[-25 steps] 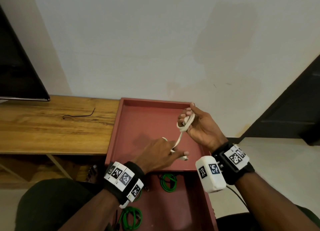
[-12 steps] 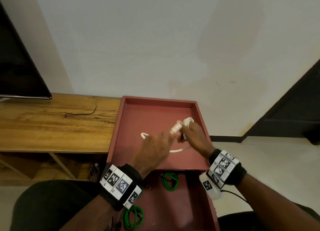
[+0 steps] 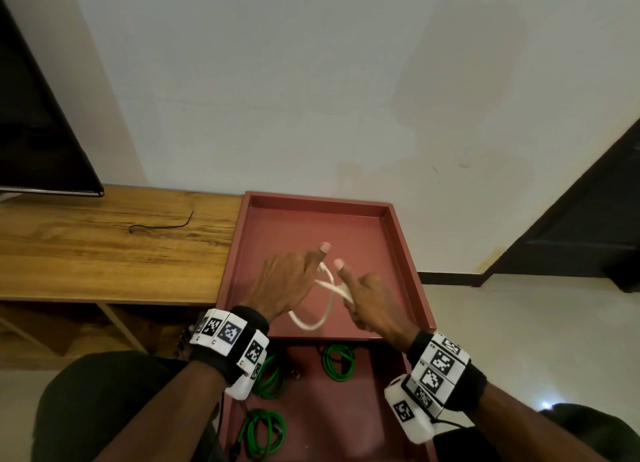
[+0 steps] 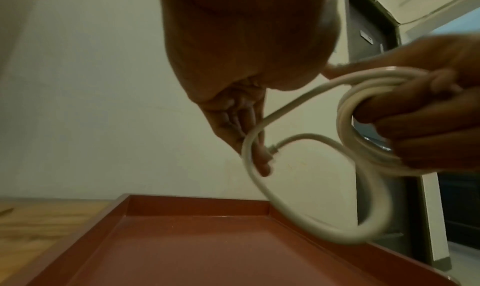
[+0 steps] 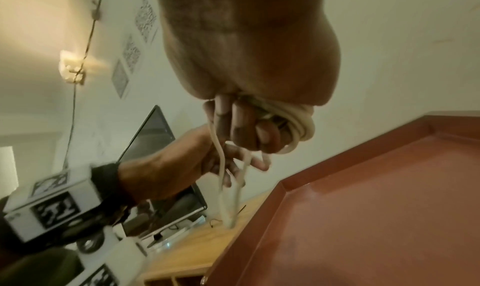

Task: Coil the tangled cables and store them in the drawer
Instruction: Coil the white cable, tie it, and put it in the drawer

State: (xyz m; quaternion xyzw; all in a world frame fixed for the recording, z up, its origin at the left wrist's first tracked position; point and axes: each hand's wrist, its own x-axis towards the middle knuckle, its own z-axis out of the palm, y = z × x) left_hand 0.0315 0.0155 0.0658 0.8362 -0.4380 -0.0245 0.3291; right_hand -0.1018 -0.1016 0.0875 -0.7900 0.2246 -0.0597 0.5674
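White cable — one | both hands' grips pinch it | green coils — three in drawer

My right hand curls around a coiled white rubbery cable. A loose strand hangs toward seven o'clock, pinched by my left hand. A red flat-bottomed tray fills five o'clock.

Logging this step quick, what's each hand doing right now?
Left hand: fingers pinch the free end of the white cable.
Right hand: fingers curled, holding the cable's wound coils.
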